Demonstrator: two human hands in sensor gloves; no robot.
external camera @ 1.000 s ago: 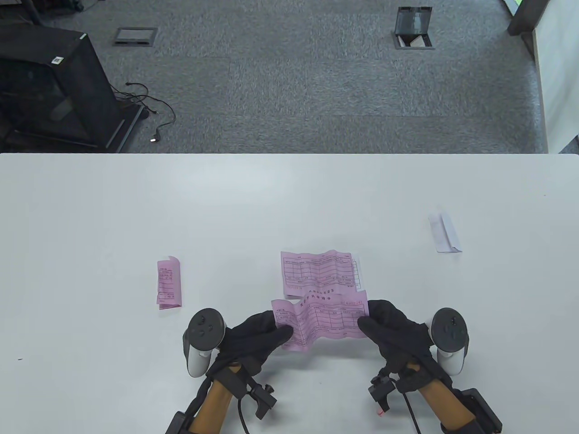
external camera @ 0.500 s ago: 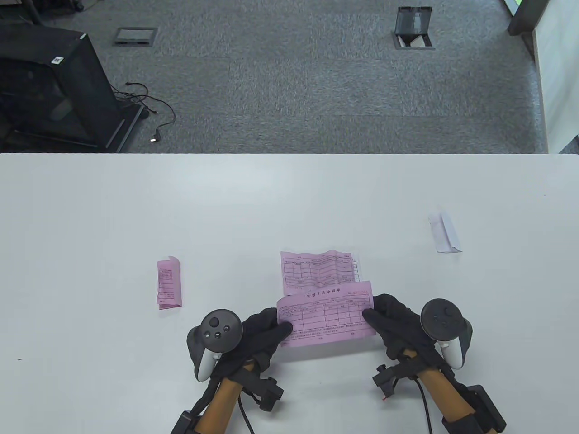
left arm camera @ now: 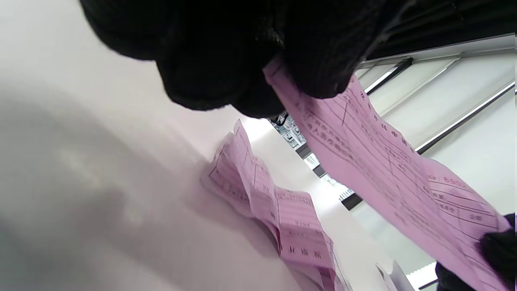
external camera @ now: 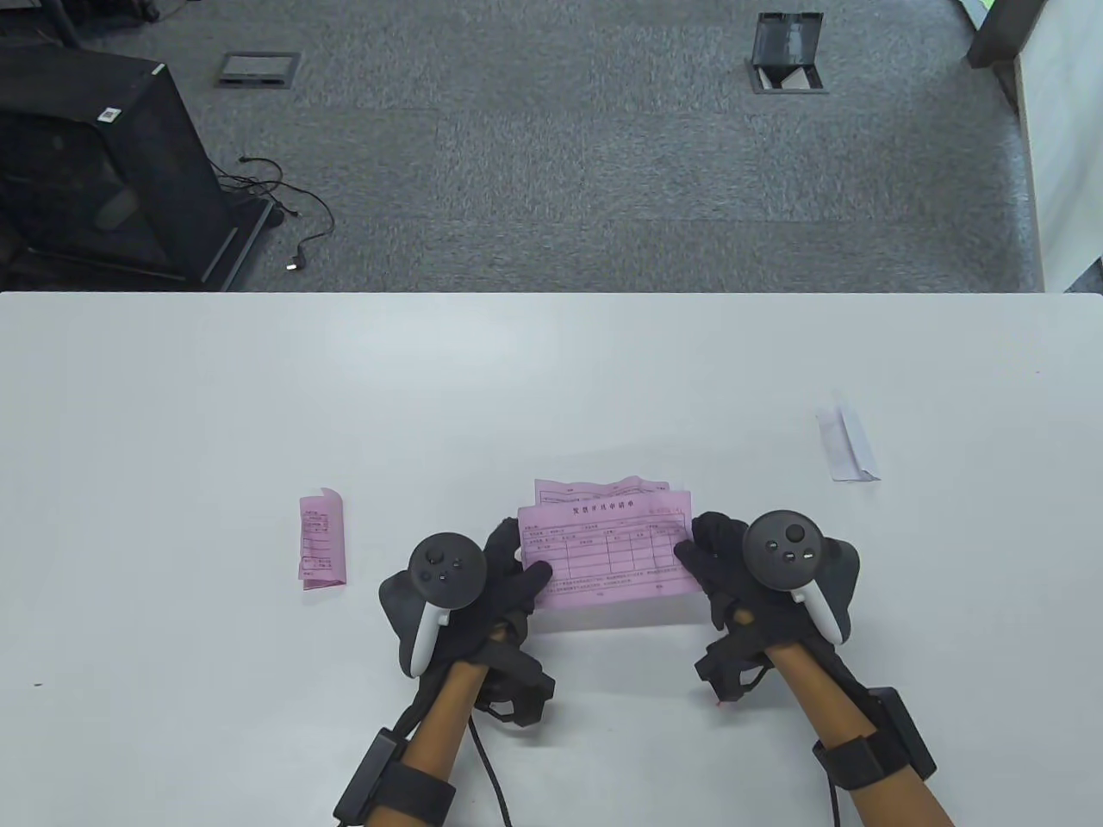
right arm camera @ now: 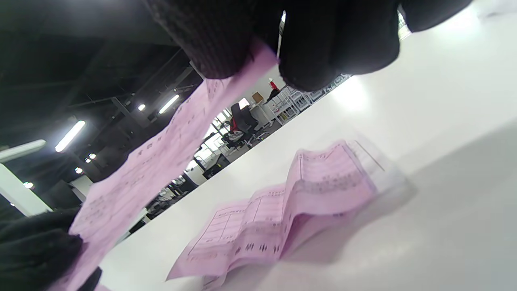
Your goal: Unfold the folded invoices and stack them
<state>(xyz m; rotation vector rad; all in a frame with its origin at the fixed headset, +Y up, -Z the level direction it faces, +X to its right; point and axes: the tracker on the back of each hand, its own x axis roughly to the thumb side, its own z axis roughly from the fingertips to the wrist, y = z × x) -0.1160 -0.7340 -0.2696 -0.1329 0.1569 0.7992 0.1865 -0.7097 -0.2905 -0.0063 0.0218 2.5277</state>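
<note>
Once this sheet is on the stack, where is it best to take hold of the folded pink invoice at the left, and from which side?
Probably by the curled top-right corner of the folded pink invoice, reached from its right side by the left hand; elsewhere it lies flat on the table.

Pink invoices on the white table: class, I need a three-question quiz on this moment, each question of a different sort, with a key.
1. True or false: the held invoice lies flat on the table.
2. Which hands have a grip on it? A) left hand only B) right hand only C) both
3. Fill in: the folded pink invoice lies to the ____ of the crumpled unfolded invoice in the table view.

Key: 1 false, it hangs in the air above the unfolded one; 2 C, one hand pinching each short end; 3 left.
</note>
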